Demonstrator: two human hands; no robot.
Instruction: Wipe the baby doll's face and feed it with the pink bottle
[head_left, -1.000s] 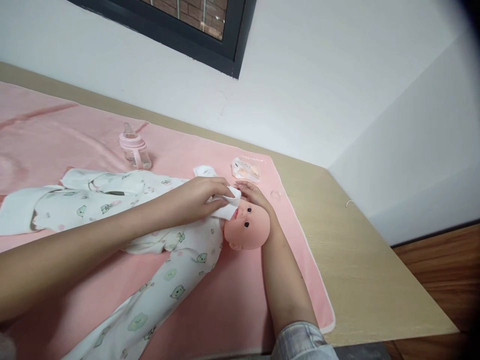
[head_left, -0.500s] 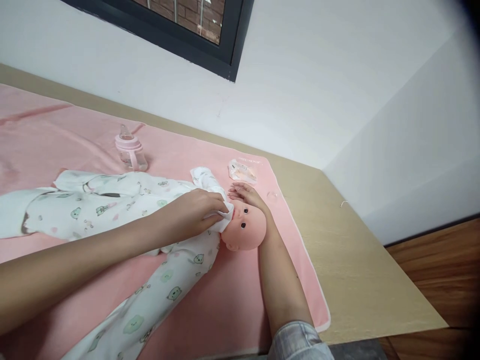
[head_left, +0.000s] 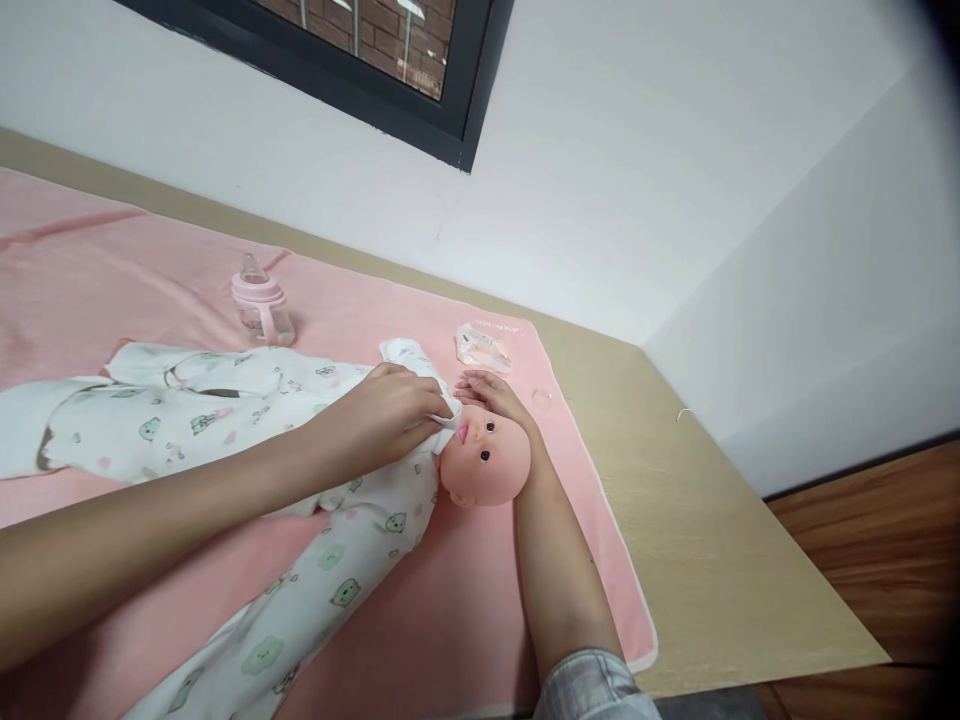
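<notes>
Doll (head_left: 491,475) is lying face-up; left hand (head_left: 379,415) is pinching white cloth (head_left: 451,411), ideally lightly, near its mouth; right hand (head_left: 493,392) is resting open alongside.

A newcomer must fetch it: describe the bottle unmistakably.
On the table lies a pink mat, with a doll on it. Between the doll's outfit and the wall stands the bottle. Unlike the clear packet lying flat, it is upright, with a pink collar and handle.
</notes>
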